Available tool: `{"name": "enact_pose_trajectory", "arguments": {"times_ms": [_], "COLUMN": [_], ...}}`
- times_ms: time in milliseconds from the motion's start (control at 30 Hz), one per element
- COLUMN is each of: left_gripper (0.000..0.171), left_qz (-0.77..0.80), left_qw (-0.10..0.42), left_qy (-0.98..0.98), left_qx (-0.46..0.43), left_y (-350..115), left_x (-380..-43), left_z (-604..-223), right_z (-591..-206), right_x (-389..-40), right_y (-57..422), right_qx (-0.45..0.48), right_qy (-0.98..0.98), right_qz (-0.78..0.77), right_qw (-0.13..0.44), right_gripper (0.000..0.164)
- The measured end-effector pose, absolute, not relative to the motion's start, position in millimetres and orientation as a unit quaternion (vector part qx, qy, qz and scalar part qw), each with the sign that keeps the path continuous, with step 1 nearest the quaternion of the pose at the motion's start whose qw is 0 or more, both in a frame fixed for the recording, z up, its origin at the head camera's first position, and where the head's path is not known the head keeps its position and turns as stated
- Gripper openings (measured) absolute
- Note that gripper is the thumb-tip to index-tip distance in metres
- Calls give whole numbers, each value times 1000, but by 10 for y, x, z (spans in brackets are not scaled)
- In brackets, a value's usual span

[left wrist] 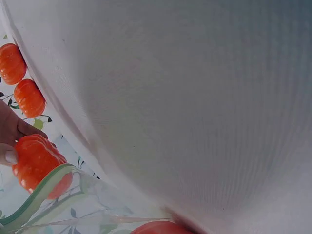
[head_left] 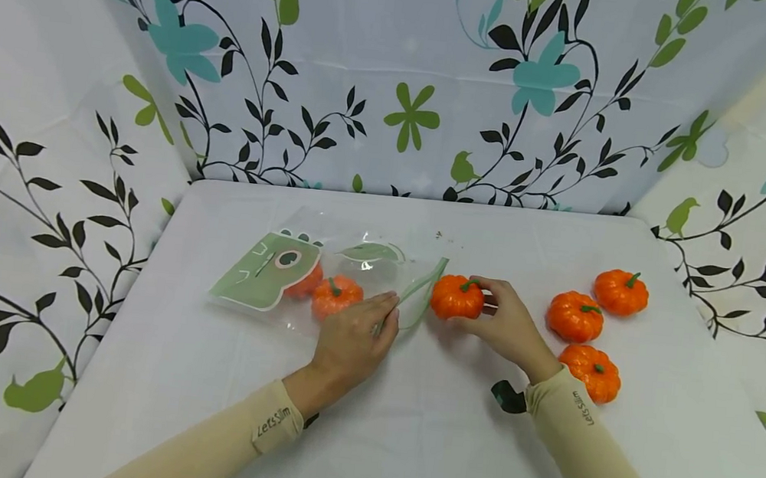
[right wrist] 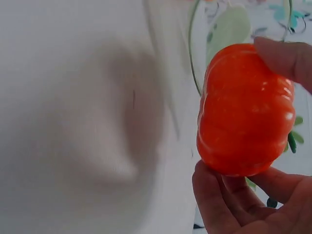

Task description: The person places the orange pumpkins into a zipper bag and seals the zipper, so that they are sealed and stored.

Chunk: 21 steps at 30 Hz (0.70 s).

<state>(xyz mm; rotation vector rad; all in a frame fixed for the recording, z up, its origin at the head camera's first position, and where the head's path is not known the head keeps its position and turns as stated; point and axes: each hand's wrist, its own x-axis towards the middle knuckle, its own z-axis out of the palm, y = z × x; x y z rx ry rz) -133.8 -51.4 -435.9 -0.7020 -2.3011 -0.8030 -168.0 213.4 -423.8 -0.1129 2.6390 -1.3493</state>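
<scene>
A clear zip bag (head_left: 380, 273) printed with a green cartoon animal (head_left: 258, 269) lies left of centre, its green-edged mouth raised on the right side. Inside it are two small orange toy pumpkins, one plainly visible (head_left: 337, 298), the other partly behind the print (head_left: 305, 281). My left hand (head_left: 352, 344) pinches the near edge of the bag by its mouth. Just right of that opening, my right hand (head_left: 502, 324) grips another toy pumpkin (head_left: 456, 298). The right wrist view shows thumb and fingers on opposite sides of this pumpkin (right wrist: 246, 109).
Three more toy pumpkins, the upper (head_left: 620, 293), middle (head_left: 575, 317) and lower (head_left: 590, 372), sit at the right, the lower one beside my right forearm. A white cloth covers the table (head_left: 405, 441). Leaf-patterned curtains (head_left: 371, 76) stand behind and at both sides.
</scene>
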Motion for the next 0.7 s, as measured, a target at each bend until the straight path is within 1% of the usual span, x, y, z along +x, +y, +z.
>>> {"name": "enact_pose_trajectory", "arguments": {"times_ms": [167, 400, 500, 700], "left_gripper": [24, 26, 26, 26], "left_qz": [-301, -296, -295, -307], "left_qw": [298, 294, 287, 297], "left_qy": [-867, -869, -871, -857], "left_qx": [-264, -266, -270, -289], "left_y": [-513, -500, -498, -475], "left_x": [-1346, -1340, -1340, -1338], "left_z": [-4346, -4333, -4334, -4348], "right_z": [-4250, -4284, -4298, -4346], "right_x": [-1621, -1650, -1678, -1725], "right_y": [1916, 1626, 1522, 1381], "right_qx": [-82, -123, -144, -156], "right_qy": [887, 891, 890, 881], "right_qz": [-446, -428, -426, -441], "right_qw": [90, 86, 75, 69], "right_gripper": [82, 83, 80, 68]}}
